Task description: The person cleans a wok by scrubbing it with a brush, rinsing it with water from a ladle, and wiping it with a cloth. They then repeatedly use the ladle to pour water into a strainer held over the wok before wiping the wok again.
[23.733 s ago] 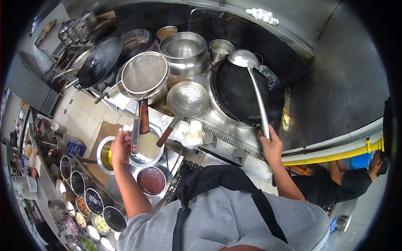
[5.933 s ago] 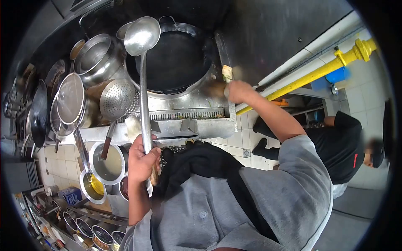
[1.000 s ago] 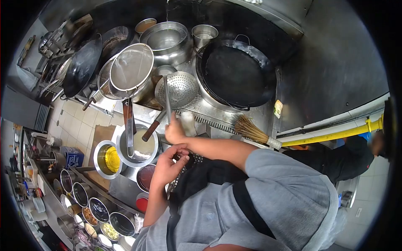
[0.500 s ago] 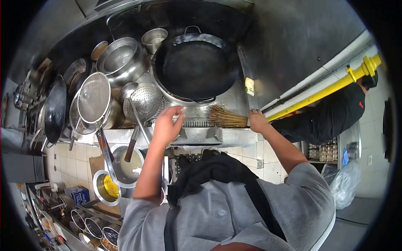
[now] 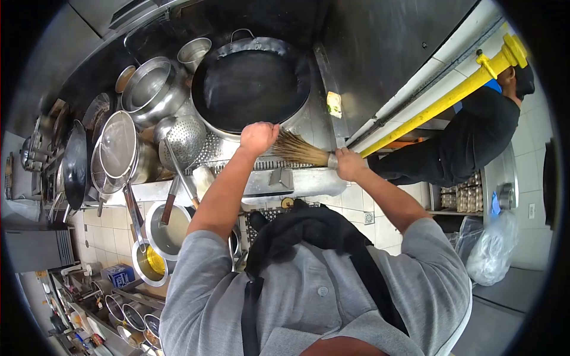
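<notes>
A large black wok (image 5: 252,89) sits on the stove in front of me, with a loop handle on its far rim. My left hand (image 5: 259,138) is closed at the wok's near edge, over the spot of its near handle, which the fingers hide. My right hand (image 5: 350,164) grips the bound end of a bamboo wok brush (image 5: 300,149). Its bristles point left and lie on the stove top, just below the wok's near right side.
Left of the wok are a perforated skimmer (image 5: 185,142), a mesh strainer (image 5: 117,144) and stacked steel pots (image 5: 155,89). A pot with yellow liquid (image 5: 142,272) stands lower left. A yellow pipe (image 5: 439,101) runs along the right, beside another person in black (image 5: 469,142).
My left hand has moved from above the stove's front edge to the wok's near handle and closed there. The whole view has shifted; the brush stays in my right hand.
</notes>
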`<state>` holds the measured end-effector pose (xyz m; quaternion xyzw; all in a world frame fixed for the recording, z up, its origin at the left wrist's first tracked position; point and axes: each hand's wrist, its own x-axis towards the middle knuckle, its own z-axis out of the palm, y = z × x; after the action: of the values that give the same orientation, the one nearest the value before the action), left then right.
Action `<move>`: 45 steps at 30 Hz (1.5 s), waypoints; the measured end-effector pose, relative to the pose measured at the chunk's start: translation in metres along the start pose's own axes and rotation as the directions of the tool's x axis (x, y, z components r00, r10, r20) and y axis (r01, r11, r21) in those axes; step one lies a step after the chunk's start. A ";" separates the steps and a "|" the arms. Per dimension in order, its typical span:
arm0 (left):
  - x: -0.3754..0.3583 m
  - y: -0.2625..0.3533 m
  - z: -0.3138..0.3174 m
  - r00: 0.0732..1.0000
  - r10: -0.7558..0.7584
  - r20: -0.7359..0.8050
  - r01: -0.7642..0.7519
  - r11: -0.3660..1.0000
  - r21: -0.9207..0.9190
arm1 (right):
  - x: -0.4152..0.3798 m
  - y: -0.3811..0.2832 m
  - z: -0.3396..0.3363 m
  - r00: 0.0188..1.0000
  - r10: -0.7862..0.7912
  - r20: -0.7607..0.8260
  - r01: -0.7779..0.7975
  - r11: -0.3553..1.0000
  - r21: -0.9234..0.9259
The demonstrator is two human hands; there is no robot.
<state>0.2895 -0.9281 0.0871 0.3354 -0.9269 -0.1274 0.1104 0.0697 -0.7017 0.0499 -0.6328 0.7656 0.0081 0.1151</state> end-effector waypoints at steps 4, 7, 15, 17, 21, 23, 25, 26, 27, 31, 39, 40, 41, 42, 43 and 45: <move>0.002 -0.012 0.001 0.993 -0.038 0.112 0.031 0.997 0.066 | -0.012 -0.009 -0.016 0.976 0.094 0.199 -0.097 0.995 0.005; 0.001 -0.003 0.002 0.998 -0.016 0.053 0.013 0.998 0.058 | -0.034 -0.026 -0.028 0.963 0.216 0.162 -0.230 0.970 0.075; 0.009 0.002 -0.004 0.997 -0.033 0.065 0.032 0.999 0.018 | -0.013 -0.026 0.019 0.920 0.391 0.032 -0.392 0.913 0.113; 0.006 0.005 -0.009 0.986 -0.067 0.150 0.069 0.998 -0.011 | -0.017 -0.027 0.024 0.911 0.413 0.007 -0.411 0.904 0.119; -0.024 -0.004 -0.031 0.990 -0.053 -0.127 0.022 0.972 -0.235 | -0.023 -0.022 0.014 0.935 0.346 -0.074 -0.327 0.925 0.193; -0.059 -0.018 -0.062 0.883 -0.068 -0.465 -0.013 0.986 -0.169 | -0.019 -0.021 0.018 0.941 0.333 -0.057 -0.318 0.931 0.179; -0.112 -0.054 -0.086 0.810 -0.202 -0.551 0.173 0.979 -0.105 | -0.013 -0.014 0.027 0.946 0.325 -0.010 -0.320 0.935 0.150; -0.144 -0.079 -0.093 0.739 -0.258 -0.623 0.254 0.962 -0.098 | -0.013 -0.015 0.024 0.944 0.330 -0.012 -0.324 0.935 0.146; -0.178 -0.086 -0.119 0.692 -0.414 -0.591 0.442 0.891 -0.107 | -0.014 -0.020 0.020 0.949 0.308 -0.063 -0.304 0.950 0.067; -0.307 -0.132 -0.148 0.475 -0.667 -0.574 0.880 0.366 0.302 | -0.013 -0.043 -0.016 0.962 0.153 -0.227 -0.161 0.987 -0.019; -0.326 -0.177 -0.163 0.295 -0.930 -0.220 0.950 0.310 -0.039 | 0.015 -0.141 -0.074 0.969 -0.192 -0.155 0.234 0.917 0.322; -0.326 -0.183 -0.170 0.350 -0.927 -0.138 0.914 0.370 -0.168 | 0.017 -0.157 -0.081 0.973 -0.212 -0.087 0.229 0.870 0.437; -0.332 -0.197 -0.156 0.397 -0.869 -0.296 0.783 0.489 -0.385 | 0.019 -0.171 -0.083 0.971 -0.218 -0.098 0.238 0.867 0.437; -0.336 -0.206 -0.137 0.331 -0.729 -0.599 0.802 0.552 -0.228 | 0.022 -0.184 -0.084 0.944 -0.303 -0.129 0.326 0.806 0.495; -0.329 -0.193 -0.144 0.327 -0.736 -0.593 0.816 0.537 -0.215 | 0.023 -0.196 -0.086 0.910 -0.380 -0.166 0.406 0.733 0.546; -0.313 -0.162 -0.160 0.342 -0.761 -0.551 0.815 0.532 -0.229 | 0.021 -0.226 -0.101 0.848 -0.473 -0.240 0.504 0.576 0.644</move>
<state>0.6671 -0.8708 0.1501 0.7652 -0.5678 -0.0128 0.3032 0.2689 -0.7832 0.1747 -0.7300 0.5105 -0.3203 0.3225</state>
